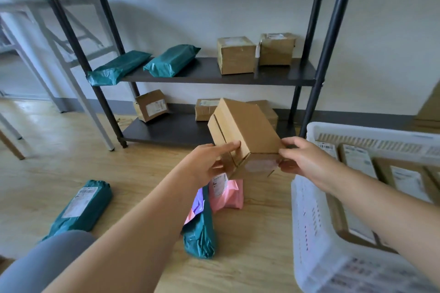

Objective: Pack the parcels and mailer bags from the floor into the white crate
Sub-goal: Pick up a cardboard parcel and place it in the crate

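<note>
I hold a brown cardboard box [245,131] in the air above the floor, tilted away from me. My left hand [209,162] grips its near left corner and my right hand [302,157] grips its near right corner. The white crate [314,219] stands at the right, with several labelled cardboard parcels [402,181] inside. On the floor below the box lie a pink mailer bag [228,194], a purple one [198,202] and a teal one [200,233]. Another teal mailer bag [82,207] with a label lies on the floor to the left.
A black metal shelf rack [214,74] stands against the wall ahead, with teal bags [171,60] and cardboard boxes [235,54] on its shelves. A grey table frame [47,59] is at the left. My knee [47,259] shows at bottom left.
</note>
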